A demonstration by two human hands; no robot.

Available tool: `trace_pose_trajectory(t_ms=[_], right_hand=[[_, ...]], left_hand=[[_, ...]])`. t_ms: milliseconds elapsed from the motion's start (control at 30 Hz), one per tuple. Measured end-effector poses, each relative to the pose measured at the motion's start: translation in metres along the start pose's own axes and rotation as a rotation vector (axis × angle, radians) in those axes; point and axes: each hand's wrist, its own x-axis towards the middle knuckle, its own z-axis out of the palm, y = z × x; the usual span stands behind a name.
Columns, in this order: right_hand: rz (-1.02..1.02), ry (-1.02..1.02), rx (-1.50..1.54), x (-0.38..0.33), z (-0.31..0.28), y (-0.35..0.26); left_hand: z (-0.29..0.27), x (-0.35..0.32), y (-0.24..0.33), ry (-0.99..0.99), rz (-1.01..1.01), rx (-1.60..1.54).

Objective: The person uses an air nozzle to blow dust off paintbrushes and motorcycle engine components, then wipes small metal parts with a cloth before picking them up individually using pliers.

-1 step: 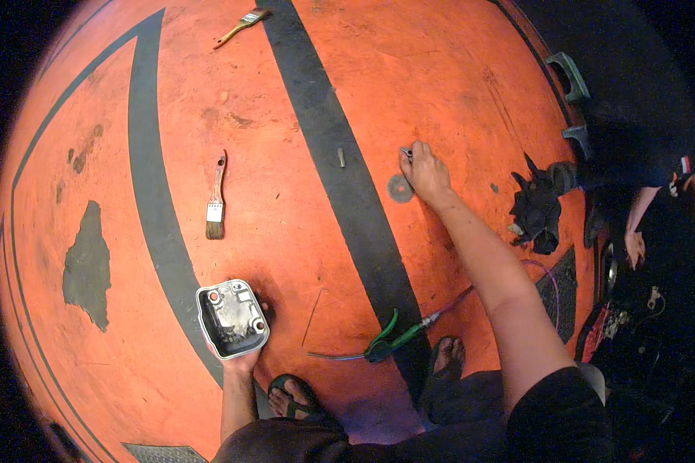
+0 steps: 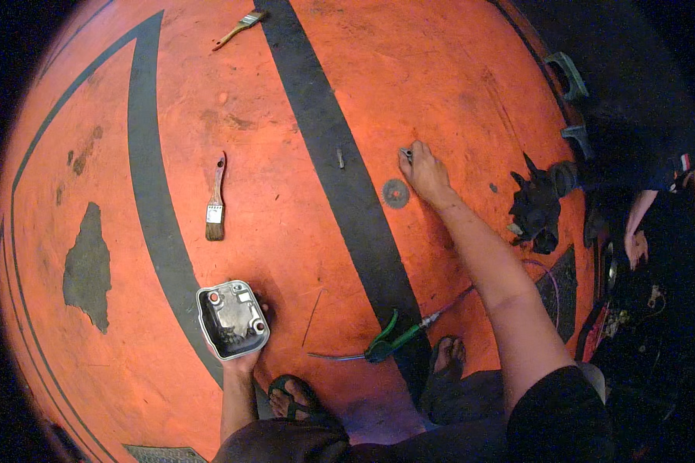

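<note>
My left hand (image 2: 244, 363) holds a squarish metal cover (image 2: 239, 324) from below and along its side, its hollow face up, with a dark greasy inside and a few round holes. Reaching over the orange floor, my right hand (image 2: 427, 171) is closed on a small grey metal piece (image 2: 406, 153), mostly hidden by the fingers. Just below and left of that hand lies a flat, round, toothed grey gear (image 2: 395, 194). On the black stripe farther left is a small metal pin (image 2: 340, 158).
Two paint brushes (image 2: 215, 201) (image 2: 241, 29) lie on the orange floor (image 2: 286, 231). By my feet sits a green air blow gun (image 2: 394, 344) with a purple hose, beside a thin wire (image 2: 312, 318). At right are a dark finned engine part (image 2: 537, 208) and another person's hand (image 2: 635, 248).
The gear has shifted slightly left and toward me, away from my right hand. My left hand and the metal cover stay in place.
</note>
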Motion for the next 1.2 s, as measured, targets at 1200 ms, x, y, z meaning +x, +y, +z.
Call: trace_pose_trajectory(t_ms=[1200], right_hand=[[0.239, -0.256, 0.284, -0.071, -0.026, -0.069]], left_hand=[[0.010, 0.002, 0.012, -0.070, -0.219, -0.288]])
